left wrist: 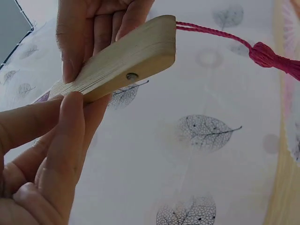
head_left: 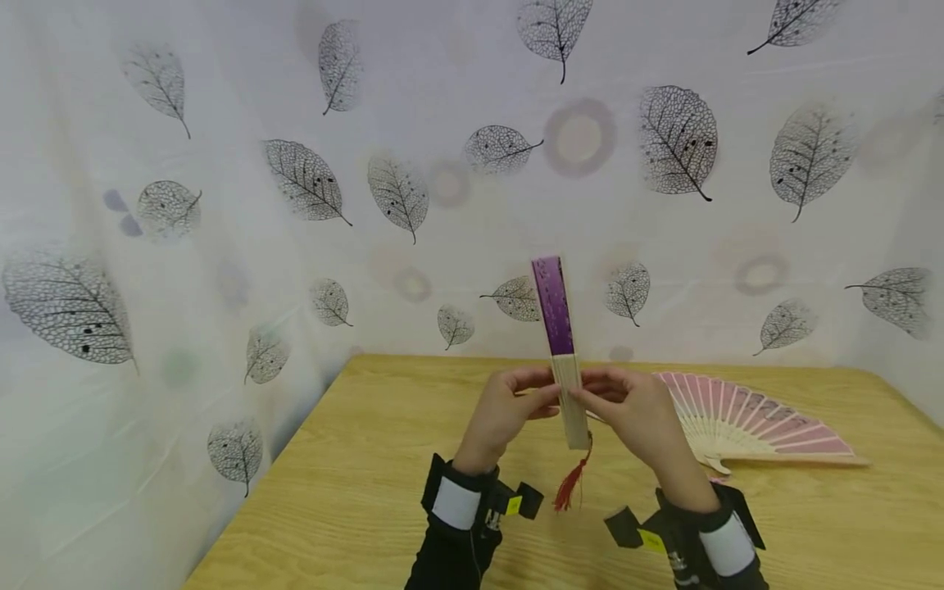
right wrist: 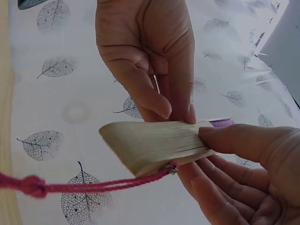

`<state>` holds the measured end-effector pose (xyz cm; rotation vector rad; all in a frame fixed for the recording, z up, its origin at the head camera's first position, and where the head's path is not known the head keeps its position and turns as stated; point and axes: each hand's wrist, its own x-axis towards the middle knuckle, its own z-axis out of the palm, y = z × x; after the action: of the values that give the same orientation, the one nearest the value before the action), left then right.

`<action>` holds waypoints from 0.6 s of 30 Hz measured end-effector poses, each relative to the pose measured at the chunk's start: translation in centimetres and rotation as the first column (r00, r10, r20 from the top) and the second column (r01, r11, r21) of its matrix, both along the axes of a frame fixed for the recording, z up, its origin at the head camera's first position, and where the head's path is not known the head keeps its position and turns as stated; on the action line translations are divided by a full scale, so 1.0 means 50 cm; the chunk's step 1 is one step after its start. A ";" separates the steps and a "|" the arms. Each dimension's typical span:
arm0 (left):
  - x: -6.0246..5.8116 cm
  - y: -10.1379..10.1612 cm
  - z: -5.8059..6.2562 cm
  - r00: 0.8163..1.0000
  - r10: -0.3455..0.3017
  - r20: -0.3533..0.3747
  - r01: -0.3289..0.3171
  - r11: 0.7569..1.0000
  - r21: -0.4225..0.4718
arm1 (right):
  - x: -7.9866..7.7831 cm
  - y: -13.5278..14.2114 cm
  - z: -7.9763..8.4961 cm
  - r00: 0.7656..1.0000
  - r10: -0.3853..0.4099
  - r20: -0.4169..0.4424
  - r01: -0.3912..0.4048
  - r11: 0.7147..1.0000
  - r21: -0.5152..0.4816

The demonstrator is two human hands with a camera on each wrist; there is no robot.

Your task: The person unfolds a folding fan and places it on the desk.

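Both hands hold a folded purple fan [head_left: 556,315] upright above the table, its purple leaf at the top and its pale wooden ribs [left wrist: 136,58] below. My left hand [head_left: 509,410] pinches the ribs from the left side between thumb and fingers. From the right, my right hand [head_left: 630,410] pinches them at the same height. A red tassel [head_left: 570,485] dangles by its cord from the fan's lower end, where a small metal rivet [left wrist: 132,76] shows. In the right wrist view the ribs lie pressed together, with a bit of purple leaf [right wrist: 222,123] beyond the fingers.
An opened pink fan [head_left: 767,422] lies on the wooden table [head_left: 354,475] to the right, partly behind my right hand. A white curtain [head_left: 457,229] printed with leaves hangs behind the table and along its left side.
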<state>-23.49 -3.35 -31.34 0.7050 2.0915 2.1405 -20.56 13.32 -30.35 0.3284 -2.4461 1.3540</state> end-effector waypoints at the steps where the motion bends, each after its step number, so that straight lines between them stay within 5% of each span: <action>1: -0.001 0.001 -0.001 1.000 0.005 -0.003 -0.005 1.000 -0.015 | 0.001 0.000 0.001 1.000 0.003 -0.008 -0.003 1.000 0.002; 7: -0.002 0.002 -0.007 0.999 0.030 -0.035 -0.031 0.998 -0.047 | 0.006 -0.008 0.000 0.998 -0.005 -0.065 0.009 0.998 0.057; 18: 0.004 0.011 -0.001 0.996 0.089 -0.021 -0.091 0.989 -0.114 | 0.003 -0.013 -0.001 1.000 -0.023 -0.009 0.024 0.996 0.089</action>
<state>-23.27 -2.82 -31.41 0.6289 2.2750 2.0438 -20.39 12.69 -30.42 0.3248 -2.5004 1.2343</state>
